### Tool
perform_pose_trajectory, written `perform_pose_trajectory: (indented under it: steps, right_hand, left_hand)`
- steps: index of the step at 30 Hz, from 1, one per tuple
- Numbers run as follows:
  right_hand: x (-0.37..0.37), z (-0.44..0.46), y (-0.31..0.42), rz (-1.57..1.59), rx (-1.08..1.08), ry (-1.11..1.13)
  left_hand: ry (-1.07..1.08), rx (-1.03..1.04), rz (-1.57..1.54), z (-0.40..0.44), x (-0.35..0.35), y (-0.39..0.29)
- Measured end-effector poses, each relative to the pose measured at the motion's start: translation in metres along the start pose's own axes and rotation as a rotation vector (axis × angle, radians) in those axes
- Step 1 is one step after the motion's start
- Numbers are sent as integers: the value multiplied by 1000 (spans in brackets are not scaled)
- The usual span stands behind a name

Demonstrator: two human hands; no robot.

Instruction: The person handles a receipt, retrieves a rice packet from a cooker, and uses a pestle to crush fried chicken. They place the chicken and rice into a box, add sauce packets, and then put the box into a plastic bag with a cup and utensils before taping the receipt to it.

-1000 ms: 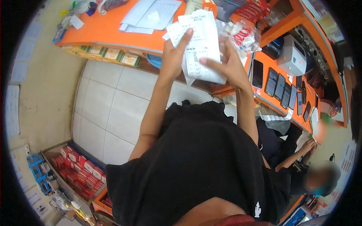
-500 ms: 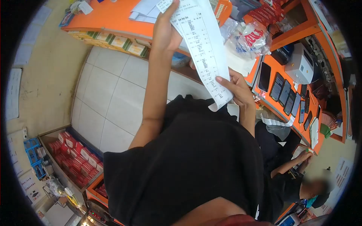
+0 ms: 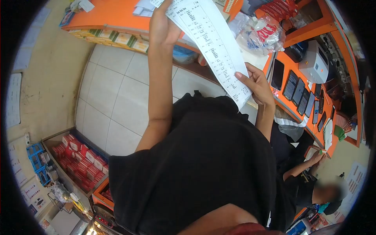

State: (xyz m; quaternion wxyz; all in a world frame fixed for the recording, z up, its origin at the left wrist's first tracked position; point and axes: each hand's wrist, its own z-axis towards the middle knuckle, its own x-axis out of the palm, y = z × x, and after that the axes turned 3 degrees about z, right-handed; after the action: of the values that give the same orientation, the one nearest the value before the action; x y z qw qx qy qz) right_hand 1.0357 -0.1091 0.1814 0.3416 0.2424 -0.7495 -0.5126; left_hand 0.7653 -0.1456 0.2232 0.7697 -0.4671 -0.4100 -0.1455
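Long white printed receipts (image 3: 213, 47) stretch between my two hands, their columns of small print facing up. My left hand (image 3: 162, 29) grips them at the upper left, its fingertips cut off by the top of the view. At the lower right edge, my right hand (image 3: 256, 84) pinches the paper, thumb on top and fingers partly behind it. The strips overlap and fan slightly at the left edge; I cannot tell how many there are.
An orange counter (image 3: 105, 15) runs behind the receipts, with a crumpled plastic bag (image 3: 262, 37). To the right lie several phones (image 3: 290, 84) by a white box-shaped device (image 3: 315, 62). A co-worker's hand (image 3: 315, 156) is at the far right. Red boxes (image 3: 84, 162) fill a case at lower left.
Both hands have shifted slightly apart, the left one leftward and the right one rightward. The receipts' lower end, curled before, now lies flatter and straighter.
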Motion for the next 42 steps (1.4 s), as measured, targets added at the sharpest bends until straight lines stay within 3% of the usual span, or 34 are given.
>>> perform_pose_trajectory:
  steps: [11, 25, 32, 38, 40, 42]
  right_hand:
    - [-1, -6, 4, -66, -2, -46]
    - [7, -10, 10, -86, -24, -83]
    - [12, -12, 11, -90, -34, -96]
    - [11, -14, 10, -65, -63, -114]
    - [9, -14, 11, -43, -68, -108]
    - [7, -12, 13, -25, -76, -92]
  left_hand:
    - [12, 48, 2, -8, -16, -11]
    - [-132, 111, -9, -16, -34, -17]
    - [-34, 89, -121, -16, -45, -21]
    - [-78, 98, -89, -18, -51, -25]
    - [-229, 166, 69, -19, -56, -27]
    - [-230, 180, 80, -24, -54, -29]
